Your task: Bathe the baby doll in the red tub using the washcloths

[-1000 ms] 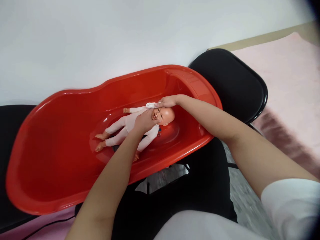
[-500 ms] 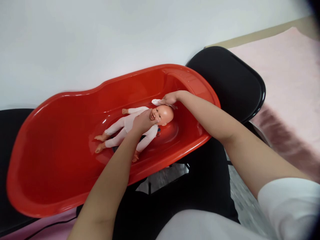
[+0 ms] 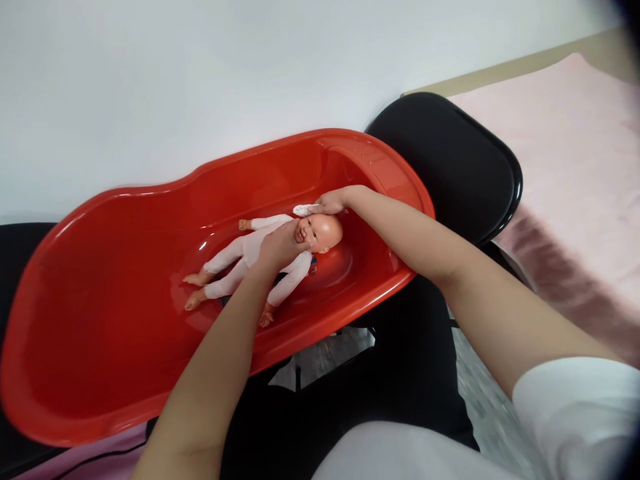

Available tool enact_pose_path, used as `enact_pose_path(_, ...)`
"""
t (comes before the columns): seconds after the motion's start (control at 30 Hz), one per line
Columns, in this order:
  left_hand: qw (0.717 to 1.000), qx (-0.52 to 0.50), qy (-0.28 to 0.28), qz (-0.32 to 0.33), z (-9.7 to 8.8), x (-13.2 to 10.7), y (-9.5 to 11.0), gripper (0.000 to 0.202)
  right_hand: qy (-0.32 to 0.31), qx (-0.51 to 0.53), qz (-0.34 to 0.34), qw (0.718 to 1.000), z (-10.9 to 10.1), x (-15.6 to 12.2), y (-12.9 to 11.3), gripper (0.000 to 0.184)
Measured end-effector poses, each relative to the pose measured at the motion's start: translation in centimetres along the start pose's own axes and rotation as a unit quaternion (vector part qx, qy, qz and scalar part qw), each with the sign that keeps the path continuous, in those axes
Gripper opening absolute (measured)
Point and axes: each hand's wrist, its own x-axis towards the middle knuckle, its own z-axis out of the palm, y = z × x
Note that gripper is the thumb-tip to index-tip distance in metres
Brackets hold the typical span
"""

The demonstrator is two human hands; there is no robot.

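Note:
A baby doll (image 3: 257,250) in a pale pink body suit lies on its back in a red baby bathtub (image 3: 100,313), head toward the right end. My left hand (image 3: 281,245) is closed around the doll's neck and jaw, its fingers partly hidden by the chin. At the far side of the doll's bald head, my right hand (image 3: 333,202) pinches a small white cloth (image 3: 302,210). The cloth lies along the side of the head, mostly covered by my fingers.
Black chair seats (image 3: 445,167) stand at both ends of the tub. A pink sheet (image 3: 575,147) covers a surface on the right. The white wall (image 3: 175,80) runs close behind the tub. A dark cable (image 3: 107,457) crosses pink fabric at lower left.
My right hand and the cloth have shifted slightly down along the side of the doll's head. My left hand keeps its hold. The whole view has drifted a little.

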Motion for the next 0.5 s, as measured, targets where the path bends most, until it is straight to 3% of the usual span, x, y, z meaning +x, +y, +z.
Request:
enact_pose_path(0.1,1.0,0.004,0.0,-0.005,0.1,0.0,-0.2,0.034,0.004,0.022,0.013,1.0,-0.4,0.9,0.7,0.049)
enact_pose_path(0.3,1.0,-0.001,0.0,0.001,0.3,0.1,-0.3,0.038,-0.073,0.014,0.065,0.995,-0.9,7.7,-1.9,0.041)
enact_pose_path(0.5,1.0,-0.013,0.014,0.014,0.3,0.0,-0.6,0.055,-0.155,-0.068,0.022,0.985,-0.5,9.9,-2.0,0.048)
